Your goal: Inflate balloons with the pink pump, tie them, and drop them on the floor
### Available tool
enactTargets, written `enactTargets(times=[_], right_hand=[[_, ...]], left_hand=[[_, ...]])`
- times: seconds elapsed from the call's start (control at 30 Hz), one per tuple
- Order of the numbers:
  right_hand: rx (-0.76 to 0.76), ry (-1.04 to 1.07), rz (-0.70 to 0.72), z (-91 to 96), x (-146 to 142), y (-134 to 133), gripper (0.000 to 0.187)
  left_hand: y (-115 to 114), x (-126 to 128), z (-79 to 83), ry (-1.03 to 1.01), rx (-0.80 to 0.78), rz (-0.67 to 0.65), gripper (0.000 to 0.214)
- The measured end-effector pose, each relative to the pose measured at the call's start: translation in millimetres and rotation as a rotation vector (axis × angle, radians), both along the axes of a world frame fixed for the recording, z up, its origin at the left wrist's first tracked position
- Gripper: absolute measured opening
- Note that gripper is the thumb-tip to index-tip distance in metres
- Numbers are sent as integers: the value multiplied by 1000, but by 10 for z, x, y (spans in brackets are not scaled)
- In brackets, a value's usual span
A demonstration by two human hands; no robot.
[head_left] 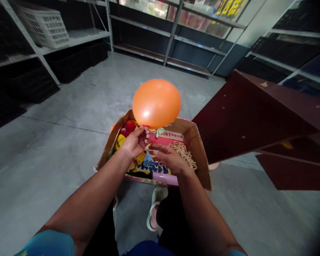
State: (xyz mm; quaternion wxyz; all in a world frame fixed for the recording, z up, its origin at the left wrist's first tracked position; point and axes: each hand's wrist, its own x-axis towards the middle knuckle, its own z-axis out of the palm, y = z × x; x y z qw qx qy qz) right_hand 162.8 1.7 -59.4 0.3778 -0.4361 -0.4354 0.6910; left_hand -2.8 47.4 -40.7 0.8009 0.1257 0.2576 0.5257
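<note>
An inflated orange balloon (156, 103) floats above an open cardboard box (197, 149) on the floor. My left hand (134, 142) pinches the balloon's neck just under the balloon. My right hand (168, 156) sits close beside it, fingers curled toward the neck; whether it grips anything I cannot tell. Inside the box lie coloured balloons (128, 129), a pile of beige rubber bands (186, 153), a pink printed packet (166, 138) and a pink pump tube (165, 178).
A dark red wooden table (256, 117) stands to the right of the box. Metal shelves line the walls; a white plastic basket (44, 25) sits on the left shelf. My foot in a pale sandal (156, 206) rests on the grey concrete floor.
</note>
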Motion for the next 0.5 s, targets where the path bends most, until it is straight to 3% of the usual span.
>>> enactTargets(times=[0.1, 0.23, 0.3, 0.4, 0.5], right_hand=[[67, -158, -168, 92, 339, 2, 23], [294, -461, -461, 195, 768, 89, 25], [310, -730, -402, 171, 859, 156, 25], [282, -1116, -199, 29, 834, 259, 18], [262, -1236, -135, -180, 717, 340, 8]], left_hand=[[77, -122, 45, -22, -8, 58, 9], [144, -228, 67, -31, 13, 114, 8], [162, -260, 80, -32, 14, 131, 9], [174, -296, 102, -32, 31, 139, 10], [173, -326, 117, -26, 60, 144, 9]])
